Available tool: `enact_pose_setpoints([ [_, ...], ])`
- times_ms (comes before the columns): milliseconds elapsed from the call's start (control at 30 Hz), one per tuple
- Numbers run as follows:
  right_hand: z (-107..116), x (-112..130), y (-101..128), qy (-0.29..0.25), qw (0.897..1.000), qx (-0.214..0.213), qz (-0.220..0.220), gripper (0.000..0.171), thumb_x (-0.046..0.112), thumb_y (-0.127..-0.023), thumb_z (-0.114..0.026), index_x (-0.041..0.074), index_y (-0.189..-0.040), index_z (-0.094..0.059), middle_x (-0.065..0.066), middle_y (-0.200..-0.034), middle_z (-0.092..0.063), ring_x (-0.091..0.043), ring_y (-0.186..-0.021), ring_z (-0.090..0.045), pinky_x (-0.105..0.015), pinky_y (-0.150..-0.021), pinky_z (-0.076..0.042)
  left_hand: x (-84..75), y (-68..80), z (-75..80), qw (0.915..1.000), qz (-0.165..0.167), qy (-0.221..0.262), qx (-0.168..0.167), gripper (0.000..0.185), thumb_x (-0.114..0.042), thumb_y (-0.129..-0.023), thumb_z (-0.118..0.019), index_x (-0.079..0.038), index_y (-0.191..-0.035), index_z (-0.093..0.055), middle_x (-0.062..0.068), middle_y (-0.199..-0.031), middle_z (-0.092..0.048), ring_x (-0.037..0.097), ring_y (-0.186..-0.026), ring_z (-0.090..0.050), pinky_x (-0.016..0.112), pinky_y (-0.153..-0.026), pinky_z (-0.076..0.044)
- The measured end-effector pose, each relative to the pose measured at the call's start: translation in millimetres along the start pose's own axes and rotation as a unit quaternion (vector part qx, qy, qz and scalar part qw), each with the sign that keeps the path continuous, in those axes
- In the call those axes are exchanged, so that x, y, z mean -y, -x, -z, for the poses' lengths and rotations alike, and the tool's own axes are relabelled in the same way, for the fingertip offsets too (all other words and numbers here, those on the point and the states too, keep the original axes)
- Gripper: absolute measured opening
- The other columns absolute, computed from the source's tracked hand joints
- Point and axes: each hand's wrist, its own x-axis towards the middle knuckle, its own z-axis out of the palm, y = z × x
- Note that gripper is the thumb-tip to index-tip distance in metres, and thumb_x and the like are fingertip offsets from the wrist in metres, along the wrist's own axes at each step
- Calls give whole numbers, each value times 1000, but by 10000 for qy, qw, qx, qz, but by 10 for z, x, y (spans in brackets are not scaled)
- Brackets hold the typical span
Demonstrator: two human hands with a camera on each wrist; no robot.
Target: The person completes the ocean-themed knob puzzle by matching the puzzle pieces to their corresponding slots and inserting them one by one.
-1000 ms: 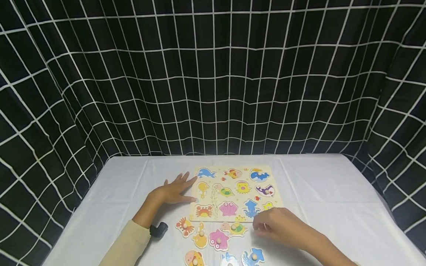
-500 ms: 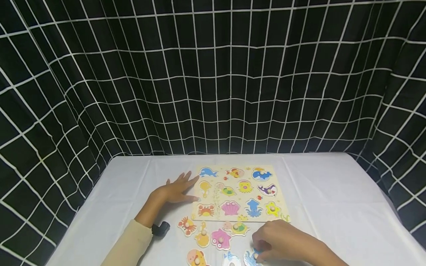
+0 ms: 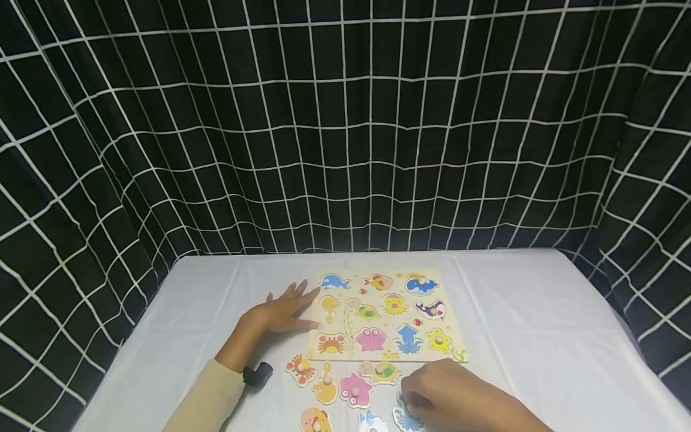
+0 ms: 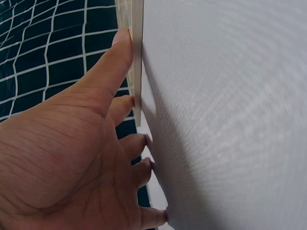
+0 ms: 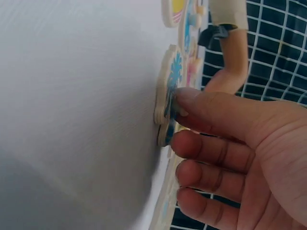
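My left hand [image 3: 282, 313] lies spread at the left edge of the wooden puzzle board [image 3: 456, 312]. Its thumb and a finger touch the board's rim in the left wrist view, while other fingertips rest on the cloth. Below the board, my right hand [image 3: 448, 390] pinches the blue squid puzzle piece [image 5: 175, 67] by its knob with thumb and finger. That piece [image 3: 405, 418] is partly covered by the hand in the head view. The knob itself is hidden between the fingertips. On the board, a yellow starfish piece [image 3: 439, 340], a purple whale piece and a blue whale piece sit in their spots.
Loose knobbed pieces lie in front of the board: a crab [image 3: 300, 369], a seahorse [image 3: 325, 387], a pink shell [image 3: 355, 391], a turtle [image 3: 380, 371], a yellow-orange piece [image 3: 315, 420] and a blue piece [image 3: 372, 422]. A gridded black curtain [image 3: 345, 120] surrounds the white-covered table [image 3: 518, 312].
My right hand has moved down from the board's lower right corner to the blue squid piece and taken its knob. The starfish piece is now uncovered. The left hand has stayed in place.
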Motion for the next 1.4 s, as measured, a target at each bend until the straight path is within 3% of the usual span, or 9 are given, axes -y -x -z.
enact_pose_setpoints([
  [167,-38,-35,-27,191,9993,-216,229,17,23,-86,-80,31,-78,-68,27,-71,-55,4,-61,-46,-20,-63,-46,9,36,3,10000,-2,45,-18,89,-62,-91,-64,-25,-162,-27,14,-170,-11,37,-156,-5,74,-115,-7],
  [433,-59,-29,-33,39,9997,-224,124,19,22,-89,-77,33,-76,-67,29,-70,-55,4,-62,-48,-22,-65,-48,9,61,20,9999,-103,54,28,88,-63,-92,-62,-24,-163,-26,15,-169,-10,38,-156,-5,75,-115,-6],
  [700,61,-75,-25,-54,9996,-285,-8,15,21,-89,-77,32,-81,-70,29,-73,-58,5,-62,-49,-22,-64,-48,27,54,32,10000,-80,19,45,88,-63,-92,-61,-26,-163,-25,14,-170,-9,38,-156,-4,74,-115,-6],
  [1000,226,-245,-88,519,9950,-846,95,16,18,-86,-81,30,-84,-71,28,-78,-60,5,-68,-48,-26,-65,-50,17,49,48,10000,-68,27,19,89,-64,-92,-61,-26,-163,-24,14,-170,-8,37,-156,-3,74,-115,-5],
  [1400,239,-431,-310,673,9891,-1299,-155,15,16,-84,-83,27,-86,-73,25,-77,-64,4,-67,-50,-26,-62,-48,10,16,23,9999,-60,65,62,88,-64,-92,-62,-27,-163,-25,13,-170,-8,37,-156,-3,74,-115,-5],
])
